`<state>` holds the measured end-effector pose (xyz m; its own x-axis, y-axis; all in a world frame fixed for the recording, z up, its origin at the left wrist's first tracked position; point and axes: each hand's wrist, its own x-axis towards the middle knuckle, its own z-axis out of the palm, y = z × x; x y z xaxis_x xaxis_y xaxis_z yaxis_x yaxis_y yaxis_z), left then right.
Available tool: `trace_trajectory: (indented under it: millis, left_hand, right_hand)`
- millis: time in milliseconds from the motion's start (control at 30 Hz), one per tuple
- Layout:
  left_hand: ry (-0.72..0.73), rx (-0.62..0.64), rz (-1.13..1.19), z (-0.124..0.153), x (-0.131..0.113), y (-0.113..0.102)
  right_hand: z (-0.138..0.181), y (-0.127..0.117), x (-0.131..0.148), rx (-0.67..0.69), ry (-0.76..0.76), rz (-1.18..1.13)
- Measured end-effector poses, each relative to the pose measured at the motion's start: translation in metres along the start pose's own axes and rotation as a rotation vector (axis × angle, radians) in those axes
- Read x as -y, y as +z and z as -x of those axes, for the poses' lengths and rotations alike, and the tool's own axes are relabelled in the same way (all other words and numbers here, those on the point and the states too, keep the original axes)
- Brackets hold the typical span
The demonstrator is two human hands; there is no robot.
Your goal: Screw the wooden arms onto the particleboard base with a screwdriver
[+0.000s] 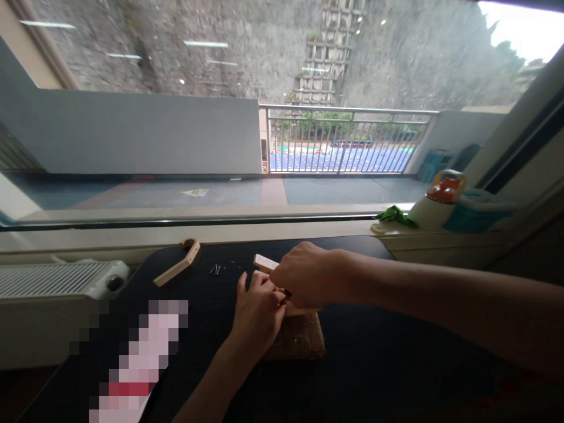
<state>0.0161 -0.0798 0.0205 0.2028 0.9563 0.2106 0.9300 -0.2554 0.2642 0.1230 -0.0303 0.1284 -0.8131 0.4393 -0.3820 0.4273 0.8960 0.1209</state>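
Both my hands meet near the middle of a black table [365,364]. My left hand [257,314] lies curled over a brown cork-like block [302,341], its thumb raised. My right hand [308,275] is closed just above it, gripping a pale wooden piece [265,262] whose end sticks out to the left. A small dark object shows between the two hands; I cannot make it out. A curved wooden strip [180,261] lies apart, farther left on the table.
A few small dark bits [215,269] lie between the curved strip and my hands. A white radiator [57,279] sits at the left. On the window sill at right stand a white and teal container with an orange lid [445,202] and a green cloth [394,216].
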Motion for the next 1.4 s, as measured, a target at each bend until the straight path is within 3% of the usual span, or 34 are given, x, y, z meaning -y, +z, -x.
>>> trace_trajectory:
  millis: [300,467,600,1167,1400]
  left_hand:
    - [-0.017,-0.017,0.037,-0.001,0.004,0.009]
    - [-0.017,-0.002,0.028,-0.002,0.002,0.006]
    - [0.035,-0.009,0.016,-0.001,0.004,0.004]
    - [0.052,0.009,0.032,-0.001,0.006,0.005]
    - [0.059,0.012,0.0,-0.002,0.004,0.005]
  right_hand:
    - [-0.001,-0.001,0.018,0.029,-0.03,0.1]
    - [-0.006,0.001,0.001,0.021,-0.028,0.022]
    - [0.002,0.002,-0.013,0.031,0.084,-0.156]
    - [0.008,0.016,-0.01,-0.111,0.003,-0.05]
    - [0.006,0.008,0.001,0.003,-0.019,-0.028]
